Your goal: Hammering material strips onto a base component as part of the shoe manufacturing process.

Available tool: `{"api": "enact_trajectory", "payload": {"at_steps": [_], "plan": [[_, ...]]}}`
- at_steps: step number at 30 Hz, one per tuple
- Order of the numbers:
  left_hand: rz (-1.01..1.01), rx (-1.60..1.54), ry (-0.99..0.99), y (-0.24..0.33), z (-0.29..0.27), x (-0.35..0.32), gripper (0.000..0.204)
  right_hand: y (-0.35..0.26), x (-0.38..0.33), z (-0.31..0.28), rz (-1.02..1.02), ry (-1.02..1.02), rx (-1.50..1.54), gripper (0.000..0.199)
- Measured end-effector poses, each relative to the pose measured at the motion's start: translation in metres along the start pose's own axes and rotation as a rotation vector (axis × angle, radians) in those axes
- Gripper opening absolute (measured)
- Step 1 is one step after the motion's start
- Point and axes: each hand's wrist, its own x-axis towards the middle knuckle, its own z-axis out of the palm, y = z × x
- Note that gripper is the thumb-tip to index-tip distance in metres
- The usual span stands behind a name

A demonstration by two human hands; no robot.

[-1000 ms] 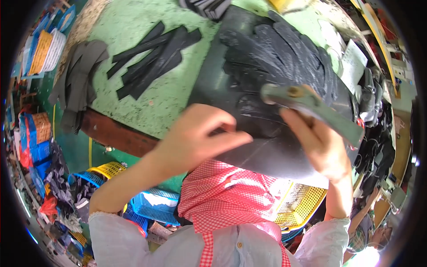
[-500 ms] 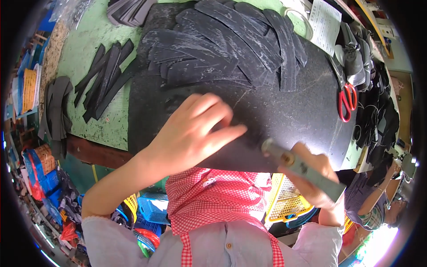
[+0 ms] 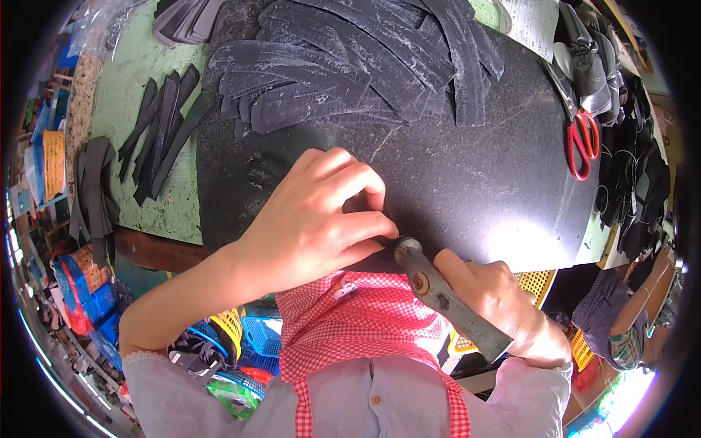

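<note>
My right hand is closed round a hammer with a worn grey metal head. Its round striking face sits right at the fingertips of my left hand, close to the near edge of a black work mat. My left fingers are curled and drawn together low over the mat. Whatever they pinch is dark and mostly hidden beneath them. Beyond both hands, a big heap of dark, chalk-marked flat strips lies across the far part of the mat.
Narrow black strips and grey strips lie on the green tabletop at left. Red-handled scissors rest at the right, near a paper sheet and dark pieces. Another person's arm shows at far right.
The hammer has come down and left, from apart to beside my left fingertips. My left hand has stayed nearly in place, its fingers curling in more. The view has shifted slightly.
</note>
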Motion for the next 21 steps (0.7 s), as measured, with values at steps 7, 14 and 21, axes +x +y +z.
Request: {"api": "enact_trajectory", "payload": {"at_steps": [7, 14, 21], "plan": [[0.138, 0.033, 0.008, -0.011, -0.005, 0.005, 0.026, -0.001, -0.001, -0.013, 0.024, -0.003, 0.026, 0.016], [0.378, 0.128, -0.016, -0.018, -0.005, 0.005, 0.024, 0.001, -0.003, 0.0, -0.074, 0.146, -0.085, 0.026], [0.286, 0.081, 0.026, -0.023, -0.007, 0.004, 0.025, -0.009, 0.004, -0.007, 0.025, 0.044, 0.027, 0.027]]}}
